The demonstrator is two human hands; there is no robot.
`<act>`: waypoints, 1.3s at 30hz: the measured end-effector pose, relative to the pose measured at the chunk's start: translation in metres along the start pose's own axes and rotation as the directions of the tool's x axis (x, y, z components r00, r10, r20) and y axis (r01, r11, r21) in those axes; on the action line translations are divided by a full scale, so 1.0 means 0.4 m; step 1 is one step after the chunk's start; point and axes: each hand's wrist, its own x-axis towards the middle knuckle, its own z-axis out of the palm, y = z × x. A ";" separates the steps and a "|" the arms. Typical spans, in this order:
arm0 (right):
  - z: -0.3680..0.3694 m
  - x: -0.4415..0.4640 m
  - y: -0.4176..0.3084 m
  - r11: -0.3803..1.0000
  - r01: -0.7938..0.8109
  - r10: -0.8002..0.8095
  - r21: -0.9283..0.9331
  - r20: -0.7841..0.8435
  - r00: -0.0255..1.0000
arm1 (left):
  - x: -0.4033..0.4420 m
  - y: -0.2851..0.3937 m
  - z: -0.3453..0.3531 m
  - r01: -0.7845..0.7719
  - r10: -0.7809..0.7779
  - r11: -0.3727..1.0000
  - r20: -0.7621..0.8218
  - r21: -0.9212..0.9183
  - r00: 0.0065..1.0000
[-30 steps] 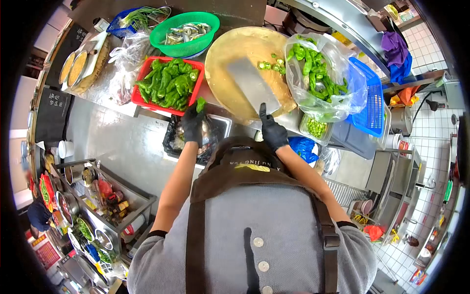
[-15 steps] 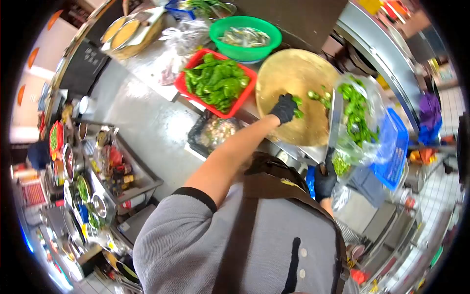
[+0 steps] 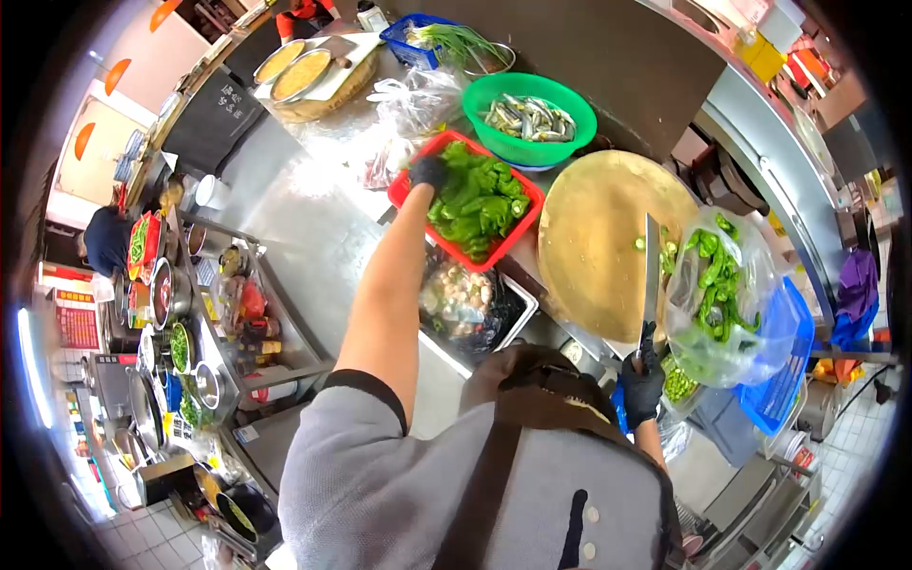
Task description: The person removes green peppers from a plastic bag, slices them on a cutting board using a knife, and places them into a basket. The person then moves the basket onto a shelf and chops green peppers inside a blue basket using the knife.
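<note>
My left hand (image 3: 429, 174), in a black glove, reaches into the left side of the red basket (image 3: 528, 226) and touches the green peppers (image 3: 480, 199). Blur and the glove hide its fingers. In my right hand (image 3: 643, 388), also black-gloved, is the handle of a cleaver (image 3: 652, 275). The blade stands edge-on over the right side of the round wooden chopping board (image 3: 589, 237). A few cut pepper pieces (image 3: 668, 253) lie beside the blade. Just right of the board, a clear plastic bag (image 3: 686, 318) holds cut green peppers (image 3: 719, 285).
Behind the basket stands a green basin (image 3: 475, 100) of small fish. A black-lined tray (image 3: 522, 302) with pale chunks sits in front. At right is a blue basket (image 3: 793, 347); below the bag, a container holds chopped greens (image 3: 677, 382). Another person (image 3: 109, 237) is far left.
My left hand has moved from the chopping board leftward to the peppers in the red basket. The pepper it held on the board is gone from there. My right hand still grips the cleaver.
</note>
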 end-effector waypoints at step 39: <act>-0.036 -0.006 -0.007 0.853 0.094 -0.020 -0.513 0.148 0.989 | -0.427 0.430 0.034 -0.596 0.511 0.661 -0.309 -0.456 0.802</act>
